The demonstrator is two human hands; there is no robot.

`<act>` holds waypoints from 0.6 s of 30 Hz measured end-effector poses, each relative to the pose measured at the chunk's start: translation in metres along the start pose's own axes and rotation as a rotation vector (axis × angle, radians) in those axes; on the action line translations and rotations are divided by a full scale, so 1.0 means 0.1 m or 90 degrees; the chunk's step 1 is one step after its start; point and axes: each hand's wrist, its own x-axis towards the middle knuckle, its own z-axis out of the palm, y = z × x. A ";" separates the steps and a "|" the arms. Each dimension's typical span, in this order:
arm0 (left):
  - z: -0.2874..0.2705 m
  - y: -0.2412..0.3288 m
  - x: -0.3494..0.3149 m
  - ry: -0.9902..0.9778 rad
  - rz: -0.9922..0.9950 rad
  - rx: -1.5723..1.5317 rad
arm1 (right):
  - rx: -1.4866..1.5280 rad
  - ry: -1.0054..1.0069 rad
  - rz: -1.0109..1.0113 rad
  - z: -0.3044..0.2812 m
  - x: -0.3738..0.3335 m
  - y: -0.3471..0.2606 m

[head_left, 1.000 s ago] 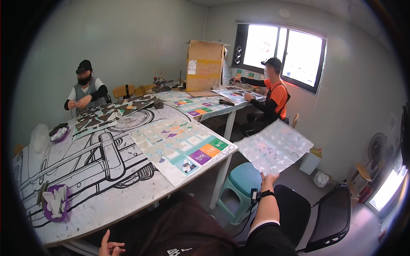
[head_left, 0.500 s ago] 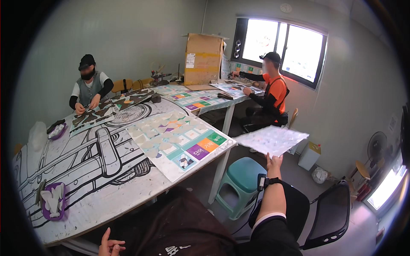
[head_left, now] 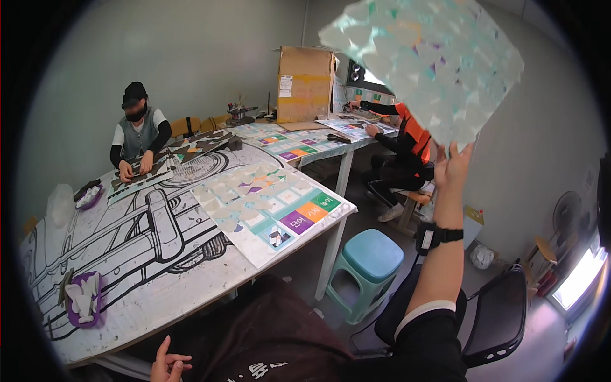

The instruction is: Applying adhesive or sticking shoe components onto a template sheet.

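Observation:
My right hand is raised high on the right, closed on the lower corner of a thin sheet. Pale grey-green pieces cover the sheet, with bits of purple, orange and teal showing between them; its top runs out of view. Down at the lower left, my left hand hovers near the table edge, fingers apart and holding nothing. On the table before me lies a colourful printed sheet, partly covered with similar pale pieces. A purple tray of light, flat pieces sits on the table's left side.
The table has black line drawings. A teal stool and a black chair stand to the right. One co-worker handles dark pieces across the table; another, in orange, sits partly behind my raised sheet. A cardboard box stands farther back.
My right hand has lifted the sheet upward and tilted it, so its piece-covered face shows and it hides much of the window and the co-worker in orange. My left hand has barely moved.

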 end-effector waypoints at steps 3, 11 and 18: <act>0.03 -0.03 0.00 -0.008 0.007 -0.007 | -0.011 -0.003 0.009 0.45 0.25 -0.31; 0.01 -0.01 -0.01 -0.010 -0.008 -0.012 | -0.005 0.030 0.087 0.79 0.45 -0.33; -0.02 -0.03 -0.06 0.007 0.003 -0.019 | -0.074 0.137 0.227 -0.69 -0.02 0.84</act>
